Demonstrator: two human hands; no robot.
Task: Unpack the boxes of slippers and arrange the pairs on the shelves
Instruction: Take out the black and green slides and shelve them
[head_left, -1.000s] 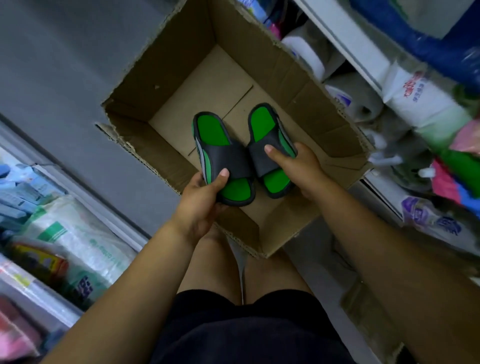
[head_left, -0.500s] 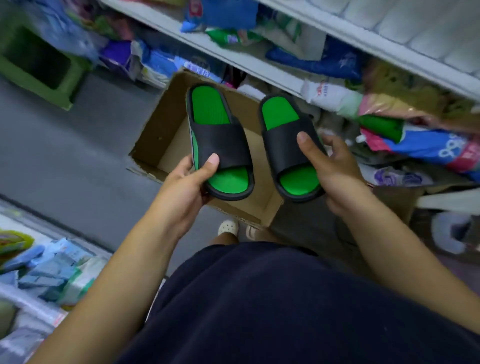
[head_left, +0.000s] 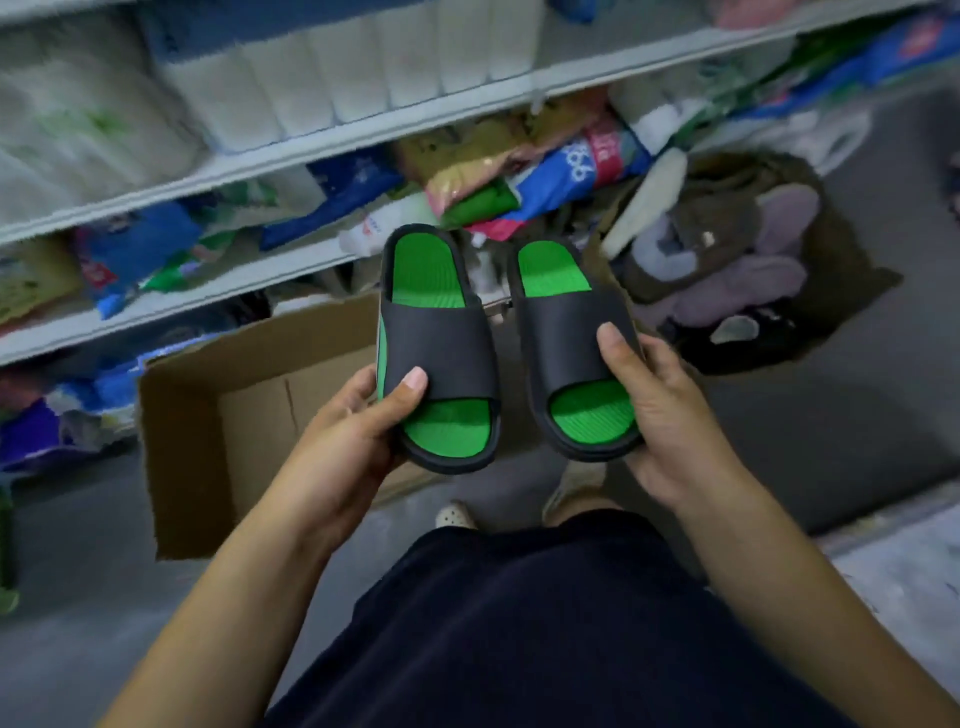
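Note:
I hold a pair of black slippers with green insoles in front of me, side by side, toes toward me. My left hand (head_left: 353, 441) grips the left slipper (head_left: 439, 338) at its toe end, thumb on the black strap. My right hand (head_left: 670, 415) grips the right slipper (head_left: 571, 332) the same way. Below them on the grey floor stands the open cardboard box (head_left: 208, 441), and the part of its inside that shows is bare. White shelves (head_left: 322, 140) run across the top of the view.
The shelves hold white paper packs (head_left: 332, 78) above and mixed coloured packets (head_left: 519, 176) below. A heap of soft grey and brown goods (head_left: 737, 260) lies on the floor to the right. My feet (head_left: 457, 514) stand beside the box.
Both hands have lifted the pair out of the box and up to chest height. My view has swung from the box toward the shelves.

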